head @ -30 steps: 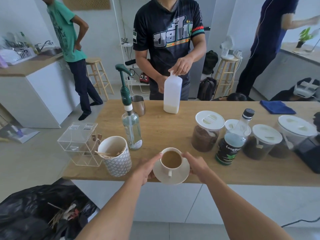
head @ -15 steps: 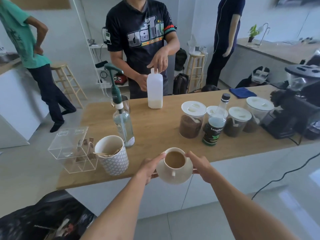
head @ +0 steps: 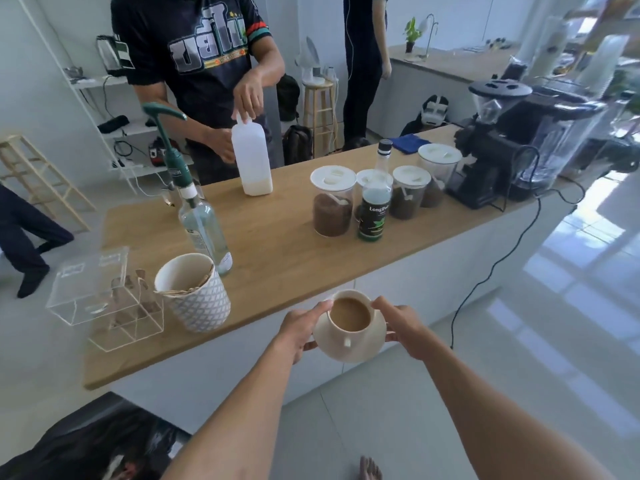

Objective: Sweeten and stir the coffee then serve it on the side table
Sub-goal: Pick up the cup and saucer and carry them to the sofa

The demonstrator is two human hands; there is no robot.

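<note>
Firstly, far left on the desk [head: 277, 244]: one clear acrylic box [head: 104, 296], lid raised, compartments inside.
Just beside it: one white patterned tumbler [head: 197, 303] holding wooden stirrers.
Behind the tumbler, touching or nearly so: one glass pump bottle [head: 204, 226] with a green pump head.
Far edge of the desk: one white plastic bottle [head: 251, 164], a little pale liquid at the bottom, held at cap and side by a person in a dark jersey.
Centre foreground, off the desk's near edge and above the floor:
- left hand [head: 299, 327], gripping the saucer [head: 363, 353] at its left rim, thumb by the cup
- coffee cup [head: 349, 315], upright on the saucer, filled with milky coffee, handle toward the camera
- right hand [head: 401, 323], gripping the saucer's right rim

Right of centre: a cluster of lidded jars [head: 332, 202] with dark grounds, and one green-labelled bottle [head: 374, 209] among them.
Far right: one black coffee grinder [head: 491, 150], cable trailing to the floor.
</note>
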